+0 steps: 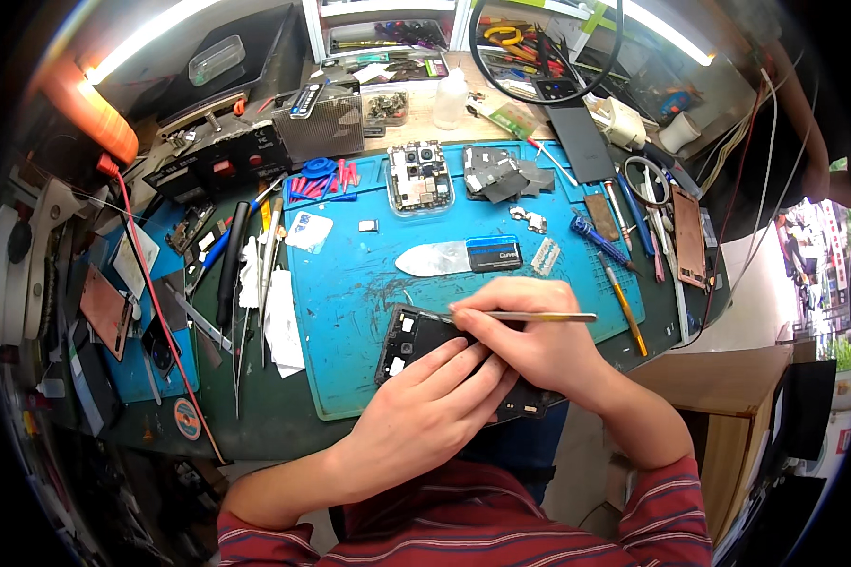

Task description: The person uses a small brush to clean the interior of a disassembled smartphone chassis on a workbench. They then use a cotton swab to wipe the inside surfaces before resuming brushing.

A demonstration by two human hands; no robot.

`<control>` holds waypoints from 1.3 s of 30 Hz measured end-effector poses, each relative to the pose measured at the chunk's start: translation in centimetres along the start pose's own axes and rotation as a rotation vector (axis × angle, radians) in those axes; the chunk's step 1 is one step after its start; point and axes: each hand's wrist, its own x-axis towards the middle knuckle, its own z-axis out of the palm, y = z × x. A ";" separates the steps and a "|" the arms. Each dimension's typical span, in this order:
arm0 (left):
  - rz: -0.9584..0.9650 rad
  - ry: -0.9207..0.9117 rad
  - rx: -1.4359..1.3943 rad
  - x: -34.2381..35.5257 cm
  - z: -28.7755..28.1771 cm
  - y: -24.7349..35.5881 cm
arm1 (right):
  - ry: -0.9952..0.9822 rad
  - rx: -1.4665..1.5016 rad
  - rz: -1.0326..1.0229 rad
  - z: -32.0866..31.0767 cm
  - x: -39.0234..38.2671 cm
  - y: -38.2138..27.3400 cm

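Head view: a dark phone frame (431,333) lies aslant on the near edge of a blue work mat (336,283), directly before the person, its middle covered by both hands. The left hand (424,408) rests across it, fingers extended and close together, their tips upon the frame; the thumb is hidden, so whether the hand also grips an edge cannot be told. The right hand (542,331) is closed, thumb and forefinger pinched on a slender metal tool (560,317), whose shank projects to the right; its working tip is largely masked by the fingers, and contact with the frame cannot be made out. The two hands meet over the frame. Beyond them, on the mat, lies a flat pry blade (433,258) with a black and blue handle, and to its right a small slotted blade (545,256). Farther back stand an opened phone (420,177) with exposed circuitry and, beside it, a pile of dark sheets (506,175). At the right lie a blue screwdriver (598,240) and, nearer, a yellow-handled tool (626,307); at the left, off the mat, a strip of white paper (282,326).
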 end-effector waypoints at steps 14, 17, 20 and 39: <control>0.003 0.011 0.008 -0.1 0.0 0.0 | 0.015 0.016 -0.044 1.6 1.1 0.4; 0.005 -0.058 -0.035 -0.2 -0.2 -0.3 | 0.018 0.002 -0.091 1.7 1.4 -0.2; -0.017 -0.033 0.010 0.0 -0.5 0.1 | 0.059 -0.097 -0.235 -1.1 0.3 0.4; 0.016 -0.159 0.019 0.5 -1.4 0.1 | 0.257 -1.051 -0.074 -11.3 -9.1 3.9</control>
